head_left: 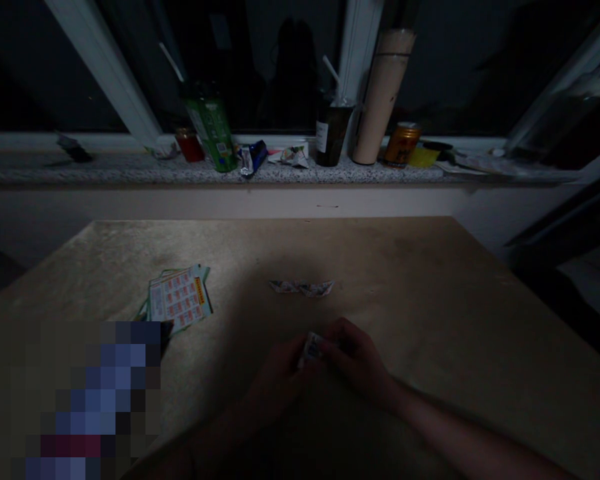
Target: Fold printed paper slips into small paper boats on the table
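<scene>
Near the front middle of the table, my left hand [283,367] and my right hand [355,350] meet around a small folded piece of printed paper [312,347]. Both are closed on it, the left from its left side and the right with fingers pressed over its right edge. Dim light hides most of the fingertips. Just beyond my hands, two small folded paper shapes [317,288] lie side by side, boat-like in outline, their inner ends touching or nearly so.
A stack of printed sheets [177,297] lies on the wooden table [410,267] at left. A blurred-out patch covers the lower left. Along the window sill [280,175] stand a green bottle [213,130], a dark cup with a straw [333,133], a tall flask [383,100] and cans.
</scene>
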`<action>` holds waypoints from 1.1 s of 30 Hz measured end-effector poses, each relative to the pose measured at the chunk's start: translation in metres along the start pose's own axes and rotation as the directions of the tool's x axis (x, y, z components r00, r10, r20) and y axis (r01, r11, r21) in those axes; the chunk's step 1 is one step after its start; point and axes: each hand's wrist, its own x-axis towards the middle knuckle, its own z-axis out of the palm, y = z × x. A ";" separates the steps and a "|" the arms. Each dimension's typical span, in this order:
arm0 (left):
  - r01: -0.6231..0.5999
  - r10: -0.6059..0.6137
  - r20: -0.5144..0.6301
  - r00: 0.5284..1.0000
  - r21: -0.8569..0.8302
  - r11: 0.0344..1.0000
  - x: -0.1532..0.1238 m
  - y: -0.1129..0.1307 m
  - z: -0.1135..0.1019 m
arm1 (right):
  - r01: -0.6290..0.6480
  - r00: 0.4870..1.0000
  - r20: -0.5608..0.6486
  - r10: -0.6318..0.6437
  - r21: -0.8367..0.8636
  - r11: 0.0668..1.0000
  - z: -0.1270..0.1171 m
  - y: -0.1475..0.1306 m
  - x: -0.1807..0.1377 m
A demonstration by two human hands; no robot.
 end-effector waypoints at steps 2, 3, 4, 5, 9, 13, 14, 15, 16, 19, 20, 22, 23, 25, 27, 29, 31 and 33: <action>0.011 -0.011 0.017 1.000 0.033 0.999 0.001 0.001 0.000 | 0.002 1.000 0.010 -0.002 -0.006 1.000 0.000 0.000 0.000; 0.025 -0.026 0.008 1.000 0.052 0.998 0.002 0.002 0.000 | -0.002 1.000 0.014 0.002 -0.010 1.000 -0.001 0.000 0.000; 0.037 -0.037 -0.002 0.999 0.070 0.997 0.002 0.002 0.000 | -0.004 1.000 0.016 0.005 -0.010 1.000 -0.001 0.000 0.000; 0.044 -0.044 -0.008 0.999 0.082 0.996 0.002 0.002 0.000 | -0.008 1.000 0.019 0.009 -0.006 1.000 -0.001 0.000 -0.001; 0.054 -0.054 -0.009 0.999 0.097 0.994 0.001 0.001 -0.001 | -0.033 0.998 0.046 0.031 0.032 0.999 0.001 -0.002 -0.001; 0.062 -0.061 -0.024 0.998 0.049 0.997 0.002 0.000 0.000 | -0.044 0.997 0.059 0.041 0.055 0.998 0.002 -0.003 0.000; 0.068 -0.067 -0.021 0.998 0.039 0.997 0.002 0.000 0.000 | -0.043 0.998 0.055 0.039 0.062 0.997 0.002 -0.002 0.001; 0.073 -0.072 -0.018 0.997 0.033 0.997 0.002 0.000 0.001 | -0.044 0.998 0.051 0.040 0.072 0.996 0.002 -0.002 0.001; 0.076 -0.076 -0.016 0.997 0.030 0.997 0.002 0.000 0.001 | -0.048 0.998 0.048 0.044 0.083 0.995 0.002 -0.001 0.002; 0.084 -0.084 -0.016 0.996 0.023 0.996 0.002 -0.001 0.001 | -0.073 0.996 0.064 0.067 0.100 0.992 0.002 -0.001 0.003; 0.086 -0.086 -0.019 0.996 0.018 0.996 0.002 -0.001 0.001 | -0.083 0.994 0.079 0.076 0.100 0.991 0.002 -0.001 0.003; 0.095 -0.095 -0.027 0.995 0.006 0.995 0.002 -0.001 0.001 | -0.105 0.989 0.114 0.093 0.107 0.989 0.002 -0.001 0.003; 0.097 -0.097 -0.035 0.995 0.001 0.995 0.002 -0.001 0.000 | -0.123 0.985 0.136 0.106 0.119 0.985 0.002 -0.001 0.003; 0.105 -0.105 -0.059 0.993 -0.003 0.995 0.002 -0.001 0.000 | -0.161 0.977 0.166 0.136 0.148 0.976 0.001 -0.002 0.003; 0.119 -0.119 -0.070 0.990 -0.012 0.993 0.002 0.000 0.000 | -0.177 0.975 0.161 0.150 0.166 0.970 0.001 -0.003 0.003; 0.124 -0.125 -0.065 0.990 -0.020 0.992 0.002 0.000 0.001 | -0.165 0.980 0.141 0.141 0.173 0.971 0.000 -0.003 0.003; 0.123 -0.124 -0.062 0.990 -0.021 0.992 0.001 -0.001 0.001 | -0.155 0.982 0.132 0.132 0.179 0.972 -0.001 -0.004 0.004; 0.126 -0.128 -0.069 0.989 -0.026 0.992 0.000 -0.002 0.002 | -0.154 0.983 0.131 0.132 0.180 0.972 -0.002 -0.004 0.004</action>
